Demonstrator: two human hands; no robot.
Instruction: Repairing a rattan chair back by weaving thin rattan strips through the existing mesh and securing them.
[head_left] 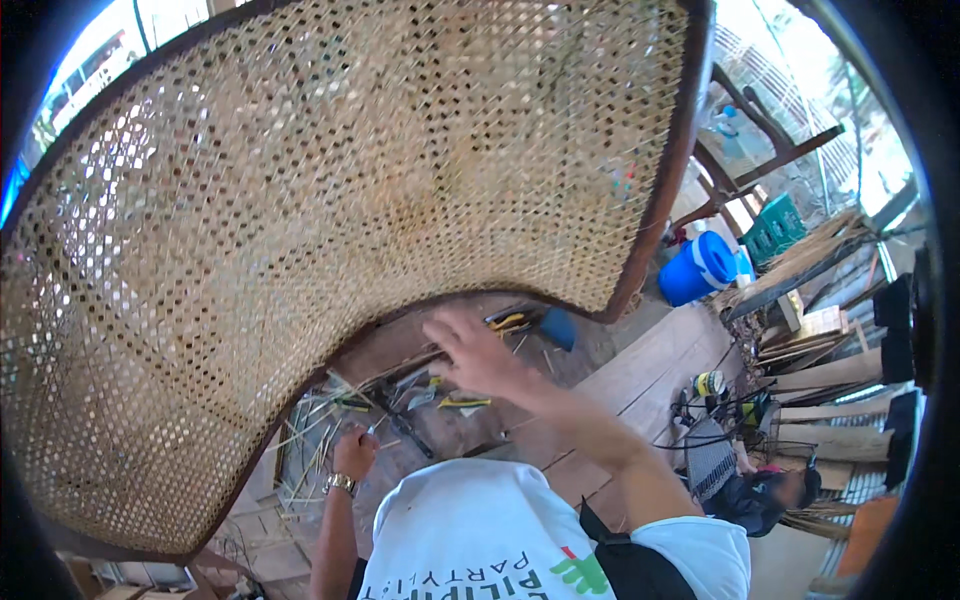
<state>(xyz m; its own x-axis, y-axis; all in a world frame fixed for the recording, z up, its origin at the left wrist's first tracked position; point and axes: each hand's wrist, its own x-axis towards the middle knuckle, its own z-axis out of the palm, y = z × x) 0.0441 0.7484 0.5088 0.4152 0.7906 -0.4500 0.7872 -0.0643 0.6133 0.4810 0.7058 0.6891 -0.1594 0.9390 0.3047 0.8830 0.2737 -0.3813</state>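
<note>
Cane panel: I see the woven cane panel (300, 200) in its dark wooden frame (672, 180) tilted up close to the camera, filling most of my view, above the plank floor (640, 380).
Right hand: my right hand (470, 350) reaches toward the frame's lower curved edge, fingers spread, gripping nothing.
Left hand: my left hand (352, 452), with a wristwatch (341, 484), is closed in a fist; I cannot tell what it pinches, perhaps a thin strand.
Risk: I judge the panel could tip or slide, since neither hand clamps it.
Second risk: loose cane strips (310, 450) and hand tools (455, 400) lie right below; a slip could snag the weave or the fingers.
Room: open floor lies to the right; the blue bucket (700, 268) and stacked wood (820, 370) stand well apart.
</note>
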